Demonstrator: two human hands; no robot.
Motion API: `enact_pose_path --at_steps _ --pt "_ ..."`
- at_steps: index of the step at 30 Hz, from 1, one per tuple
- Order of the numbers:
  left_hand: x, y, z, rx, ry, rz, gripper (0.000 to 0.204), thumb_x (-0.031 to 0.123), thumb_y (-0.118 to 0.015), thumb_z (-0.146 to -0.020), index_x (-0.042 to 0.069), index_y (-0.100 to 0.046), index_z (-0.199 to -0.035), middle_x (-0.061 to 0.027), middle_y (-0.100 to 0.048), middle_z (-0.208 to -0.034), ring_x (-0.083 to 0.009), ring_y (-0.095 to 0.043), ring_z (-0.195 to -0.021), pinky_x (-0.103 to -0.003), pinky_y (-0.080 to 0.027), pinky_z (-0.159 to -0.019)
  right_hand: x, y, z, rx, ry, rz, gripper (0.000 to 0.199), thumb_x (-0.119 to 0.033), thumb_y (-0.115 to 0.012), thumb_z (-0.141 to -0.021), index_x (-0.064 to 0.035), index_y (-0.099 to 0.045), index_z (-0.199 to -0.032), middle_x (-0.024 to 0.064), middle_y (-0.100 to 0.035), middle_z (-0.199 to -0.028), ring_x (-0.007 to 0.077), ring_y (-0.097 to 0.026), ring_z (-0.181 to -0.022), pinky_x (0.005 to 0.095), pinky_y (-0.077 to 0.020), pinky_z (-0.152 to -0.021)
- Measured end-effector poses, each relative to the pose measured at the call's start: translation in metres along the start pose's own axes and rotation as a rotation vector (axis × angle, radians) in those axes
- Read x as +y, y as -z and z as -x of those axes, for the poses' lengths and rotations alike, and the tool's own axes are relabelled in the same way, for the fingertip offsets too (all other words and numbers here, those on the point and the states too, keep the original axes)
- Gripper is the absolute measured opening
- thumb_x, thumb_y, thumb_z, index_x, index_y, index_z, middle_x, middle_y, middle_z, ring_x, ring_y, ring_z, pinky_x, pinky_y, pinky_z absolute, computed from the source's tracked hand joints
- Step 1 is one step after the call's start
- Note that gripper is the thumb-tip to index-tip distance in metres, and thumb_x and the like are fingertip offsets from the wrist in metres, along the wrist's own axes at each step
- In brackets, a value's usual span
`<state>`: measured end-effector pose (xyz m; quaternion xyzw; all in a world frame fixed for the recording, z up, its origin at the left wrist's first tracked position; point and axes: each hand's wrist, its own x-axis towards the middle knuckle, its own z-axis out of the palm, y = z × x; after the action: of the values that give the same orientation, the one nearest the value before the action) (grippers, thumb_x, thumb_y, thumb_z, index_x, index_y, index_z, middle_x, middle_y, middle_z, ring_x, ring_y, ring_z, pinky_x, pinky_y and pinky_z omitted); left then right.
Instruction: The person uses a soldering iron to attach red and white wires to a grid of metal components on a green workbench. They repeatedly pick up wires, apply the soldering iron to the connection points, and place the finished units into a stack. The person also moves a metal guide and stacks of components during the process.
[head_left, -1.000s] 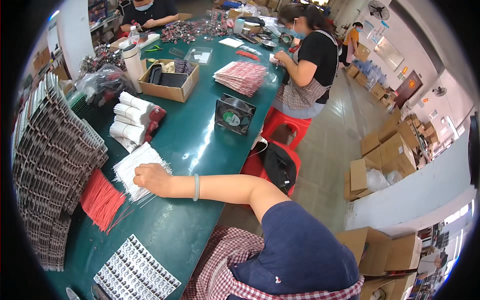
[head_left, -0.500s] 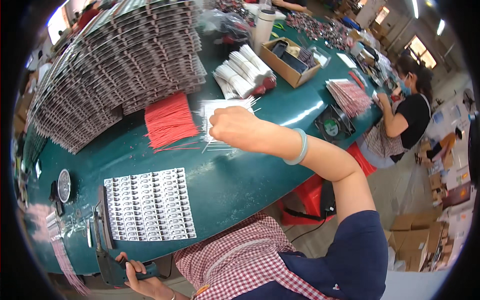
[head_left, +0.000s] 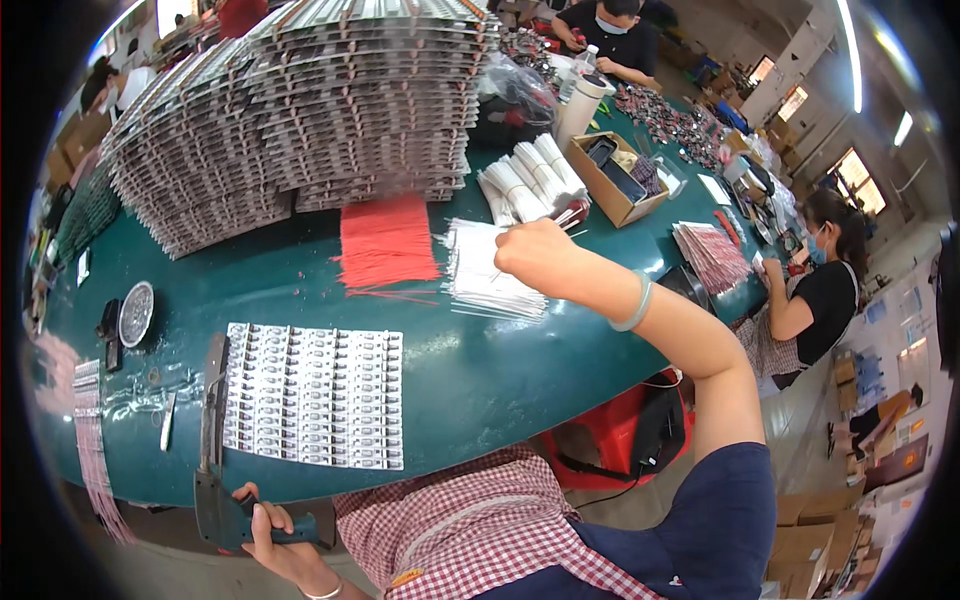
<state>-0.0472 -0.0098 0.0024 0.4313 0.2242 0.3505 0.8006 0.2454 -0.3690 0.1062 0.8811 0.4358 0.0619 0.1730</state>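
Observation:
My left hand (head_left: 268, 528) is wrapped round the grip of a dark green pistol-shaped tool that looks like a soldering gun (head_left: 222, 512). Its thin metal end points away from me, next to a dark bar (head_left: 214, 400) at the left edge of a panel. That panel (head_left: 315, 396) is white, with rows of small identical parts. My right hand (head_left: 538, 258) is closed above the right side of a pile of white wires (head_left: 485, 280); its fingertips are hidden, and so is anything in them. Left of that pile lies a bundle of red wires (head_left: 386, 240).
Tall stacks of panels (head_left: 300, 120) fill the back left. A round metal dish (head_left: 136, 314) sits at the left. Behind the wires are white wire bundles (head_left: 530, 180), a cardboard box (head_left: 618, 185) and a bottle (head_left: 582, 108). A co-worker (head_left: 815, 290) sits at the right.
The view has shifted, so most of the table appears further right. My right hand now sits further right over the white wires, uncovering more of the pile. My left hand keeps hold of the tool.

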Motion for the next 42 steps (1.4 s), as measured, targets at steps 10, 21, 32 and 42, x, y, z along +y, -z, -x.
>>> enact_pose_path --at_steps 10,21,32,42 --pt "-0.008 0.006 0.002 -0.050 0.026 0.057 0.035 -0.001 -0.057 -0.087 -0.008 -0.051 -0.120 -0.0176 -0.058 -0.118 -0.0056 -0.043 -0.057 -0.019 -0.037 -0.048 -0.036 -0.014 -0.018 -0.129 0.224 0.040 0.002 -0.007 -0.069 -0.066 -0.0087 -0.067 -0.066 0.0102 -0.069 -0.071 0.0258 -0.070 -0.070 0.0356 -0.0531 -0.058" --pt "-0.002 0.012 0.006 -0.060 0.008 0.062 0.034 -0.001 -0.057 -0.086 -0.009 -0.051 -0.119 -0.0192 -0.056 -0.116 -0.0057 -0.042 -0.057 -0.019 -0.037 -0.047 -0.053 -0.022 -0.020 -0.185 0.241 0.048 0.004 -0.008 -0.071 -0.066 -0.0116 -0.071 -0.068 0.0082 -0.070 -0.074 0.0240 -0.070 -0.076 0.0341 -0.0530 -0.059" --pt "0.005 0.021 0.039 -0.082 -0.003 -0.097 0.041 -0.004 -0.058 -0.083 -0.007 -0.050 -0.124 -0.0230 -0.056 -0.121 -0.0107 -0.049 -0.059 -0.021 -0.042 -0.048 -0.106 -0.020 -0.020 -0.223 0.105 0.123 0.009 -0.007 -0.070 -0.067 -0.0089 -0.072 -0.075 0.0090 -0.066 -0.084 0.0230 -0.065 -0.084 0.0334 -0.0516 -0.063" --pt "0.009 0.015 0.104 -0.002 0.265 -0.387 0.053 -0.003 -0.066 -0.076 -0.005 -0.049 -0.126 -0.0196 -0.062 -0.114 -0.0148 -0.056 -0.060 -0.026 -0.047 -0.050 -0.221 -0.027 0.029 0.497 -0.072 -1.022 0.024 0.008 -0.069 -0.072 -0.0003 -0.069 -0.095 0.0092 -0.063 -0.084 0.0245 -0.060 -0.073 0.0336 -0.0492 -0.059"
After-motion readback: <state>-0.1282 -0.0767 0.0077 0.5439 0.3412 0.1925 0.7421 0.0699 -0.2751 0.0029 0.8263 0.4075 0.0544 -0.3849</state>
